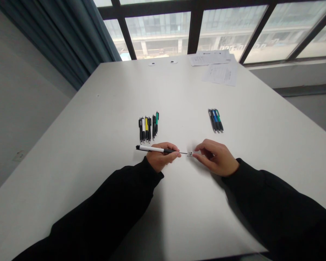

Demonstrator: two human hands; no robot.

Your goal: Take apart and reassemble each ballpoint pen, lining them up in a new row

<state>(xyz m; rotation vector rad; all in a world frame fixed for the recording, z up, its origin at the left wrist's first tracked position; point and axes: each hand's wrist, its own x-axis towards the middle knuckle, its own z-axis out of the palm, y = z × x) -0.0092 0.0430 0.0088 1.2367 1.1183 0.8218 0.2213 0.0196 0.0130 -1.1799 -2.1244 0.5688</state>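
A white-and-black pen (152, 149) lies across my left hand (163, 155), whose thumb and fingers are closed around its dark grip. Its front end has no tip cone, and the thin refill (183, 153) sticks out to the right. Just beyond the refill's end are small, shiny pen parts (189, 154), too small and blurred to tell apart. My right hand (216, 156) rests beside them with its thumb and forefinger curved and slightly apart. The thumb tip is at the edge of these parts; whether it touches them I cannot tell.
Beyond my left hand lies a row of several pens (146, 129), black, white, yellow and green. A smaller group of pens (216, 120) with blue and green barrels is at the right. Printed papers (220, 69) lie at the far edge of the white table (119, 94), near the window.
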